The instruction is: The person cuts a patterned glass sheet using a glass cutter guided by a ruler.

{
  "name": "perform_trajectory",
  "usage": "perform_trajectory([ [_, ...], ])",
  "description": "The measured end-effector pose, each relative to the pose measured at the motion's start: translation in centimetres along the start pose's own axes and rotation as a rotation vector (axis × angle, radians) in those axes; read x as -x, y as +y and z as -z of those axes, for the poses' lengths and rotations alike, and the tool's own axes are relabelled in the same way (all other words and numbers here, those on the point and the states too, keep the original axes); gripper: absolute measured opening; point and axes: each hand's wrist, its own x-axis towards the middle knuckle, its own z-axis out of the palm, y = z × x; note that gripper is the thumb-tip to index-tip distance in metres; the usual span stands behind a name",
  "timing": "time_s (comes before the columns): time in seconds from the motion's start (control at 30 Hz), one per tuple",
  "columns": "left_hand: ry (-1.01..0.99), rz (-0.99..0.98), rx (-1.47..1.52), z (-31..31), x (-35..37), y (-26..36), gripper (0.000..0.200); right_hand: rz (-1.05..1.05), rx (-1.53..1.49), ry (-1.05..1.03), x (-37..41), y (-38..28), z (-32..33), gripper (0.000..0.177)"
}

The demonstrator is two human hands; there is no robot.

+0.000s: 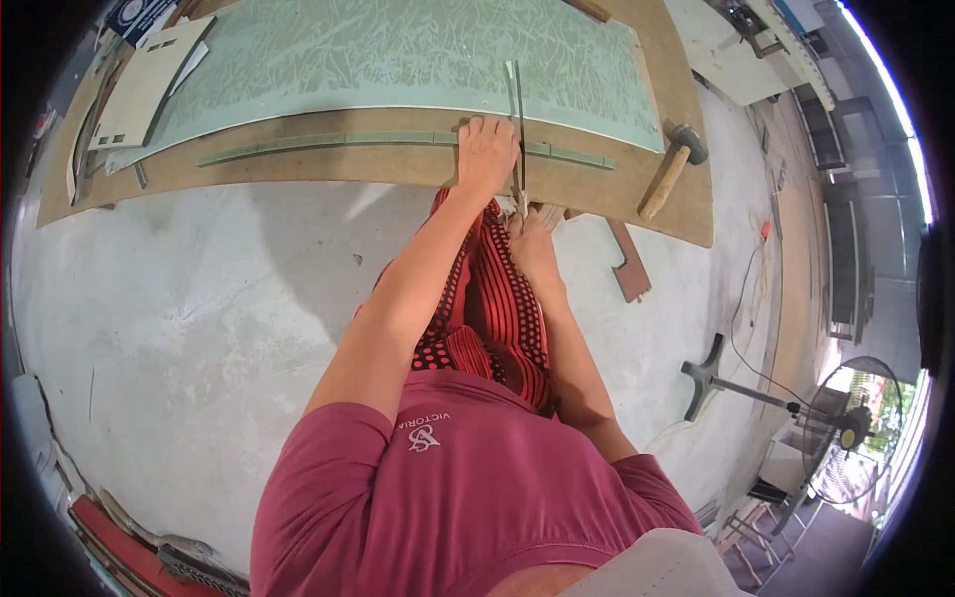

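Observation:
My left hand (485, 151) presses down on a long thin green strip (328, 142) lying on a brown board (298, 169), with its fingers curled over the strip. Right beside it a narrow metal bar (516, 99) runs across the strip and up onto a pale green patterned sheet (378, 55). My right hand (532, 244) is at the board's near edge, closed around the lower end of that bar. Both arms reach forward over my red dotted trousers (487, 308).
A wooden-handled mallet (671, 164) lies on the board to the right. A small brown offcut (629, 264) sits on the concrete floor (199, 328). White panels (149, 80) lie at the board's left end. A standing fan (846, 418) and its cable are at the right.

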Motion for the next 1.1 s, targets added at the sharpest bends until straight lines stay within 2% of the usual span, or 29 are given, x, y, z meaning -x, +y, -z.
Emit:
perform_trajectory([
  [0.23, -0.036, 0.011, -0.003, -0.4, 0.1, 0.1, 0.013, -0.103, 0.032, -0.090, 8.3, 1.7, 0.1, 0.029],
  [0.37, -0.028, 0.001, -0.007, -0.4, 0.0, 0.2, 0.013, -0.067, 0.068, -0.126, 5.8, 1.1, -0.5, 0.031],
  [0.43, -0.014, -0.003, -0.007, -0.5, -0.1, 0.1, 0.013, 0.007, -0.007, -0.023, 2.8, 1.4, -0.7, 0.033],
  [0.47, -0.014, -0.004, -0.004, -0.4, 0.0, 0.0, 0.013, -0.047, 0.047, -0.065, 1.2, 1.2, -0.2, 0.035],
  [0.57, -0.009, -0.005, 0.024, -0.2, 0.0, 0.1, 0.013, -0.014, 0.019, -0.029, 1.3, 0.3, 1.3, 0.035],
  [0.77, -0.006, 0.010, 0.018, -0.4, 0.1, 0.1, 0.013, -0.035, -0.034, -0.084, 8.1, 1.7, 0.0, 0.037],
  [0.87, -0.012, -0.001, -0.009, -0.4, 0.1, 0.2, 0.013, -0.108, -0.036, -0.132, 5.9, 0.9, 0.9, 0.037],
  [1.0, 0.020, -0.020, -0.012, -0.5, 0.1, 0.0, 0.013, -0.026, -0.017, -0.041, 0.5, 0.1, 0.6, 0.034],
  [1.1, 0.026, -0.014, 0.010, -0.5, -0.1, 0.0, 0.013, -0.030, -0.012, -0.026, 1.9, 0.1, 0.1, 0.035],
])
